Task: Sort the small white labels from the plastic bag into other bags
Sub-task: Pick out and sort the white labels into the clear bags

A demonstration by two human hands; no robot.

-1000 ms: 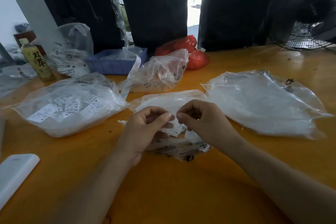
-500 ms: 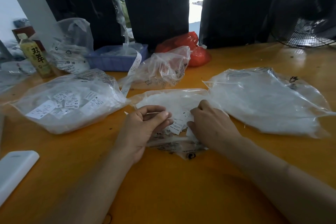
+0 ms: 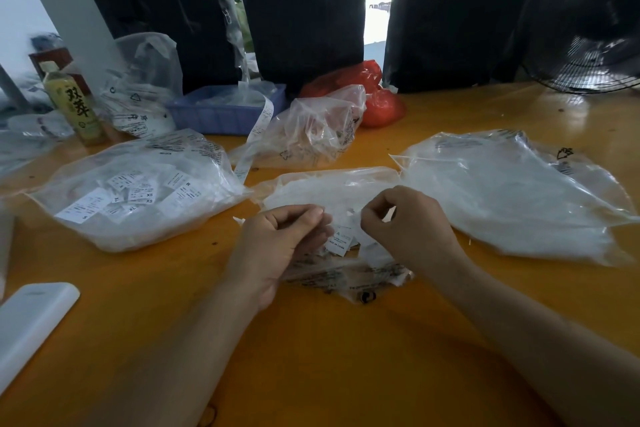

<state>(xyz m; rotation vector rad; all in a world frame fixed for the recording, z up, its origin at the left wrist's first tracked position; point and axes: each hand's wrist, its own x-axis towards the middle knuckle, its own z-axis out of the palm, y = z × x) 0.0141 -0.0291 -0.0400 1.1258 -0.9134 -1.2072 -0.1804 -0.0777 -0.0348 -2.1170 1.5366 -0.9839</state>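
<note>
A clear plastic bag (image 3: pixel 332 189) lies flat in the middle of the orange table, with a small pile of white labels (image 3: pixel 341 241) spilling from its near end. My left hand (image 3: pixel 277 243) rests over the bag's left side, fingers curled and thumb pinched on a few labels. My right hand (image 3: pixel 408 229) hovers just right of the pile, its thumb and forefinger pinched together on a small label. A fuller bag of labels (image 3: pixel 138 191) lies to the left, and a large bag of white labels (image 3: pixel 512 198) to the right.
A crumpled clear bag (image 3: pixel 311 132) and a red bag (image 3: pixel 377 100) sit behind the pile. A blue tray (image 3: pixel 221 114), a drink bottle (image 3: pixel 74 104) and another clear bag (image 3: pixel 142 94) stand at the back left. A white device (image 3: pixel 31 319) lies near left; a fan (image 3: pixel 588 17) stands back right.
My right hand went down flat onto the label pile, then lifted again with its fingers pinched. My left hand stayed in place, curled on the labels.
</note>
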